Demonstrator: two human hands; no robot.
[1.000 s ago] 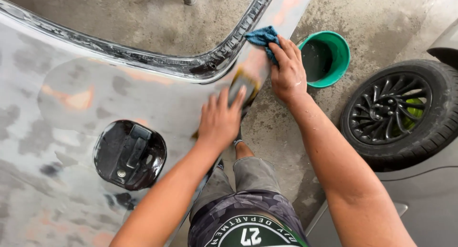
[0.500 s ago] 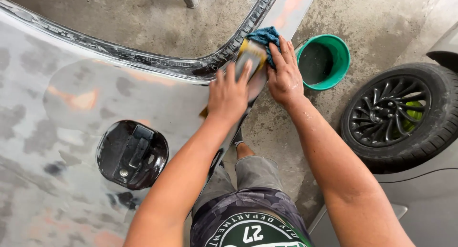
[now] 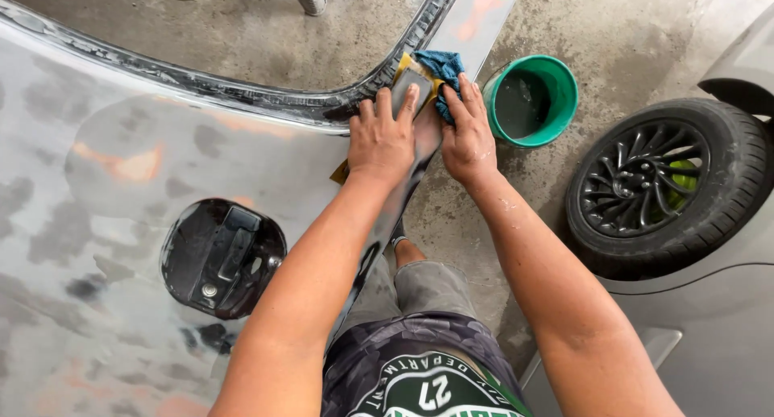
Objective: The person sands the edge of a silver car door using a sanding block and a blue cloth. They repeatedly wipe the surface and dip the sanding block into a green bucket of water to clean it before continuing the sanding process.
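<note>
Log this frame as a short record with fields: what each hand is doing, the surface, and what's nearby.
left hand: left hand pressed flat on a sanding sheet at the panel edge
right hand: right hand gripping a blue cloth beside it
surface: grey sanded car panel, patchy, with orange spots
opening: black recess in the panel, below left of the hands
floor: green bucket on concrete, right of the hands
nearby: black wheel of another car

Sanding sheet (image 3: 413, 82) mostly hidden beneath left hand (image 3: 383, 139).
</note>
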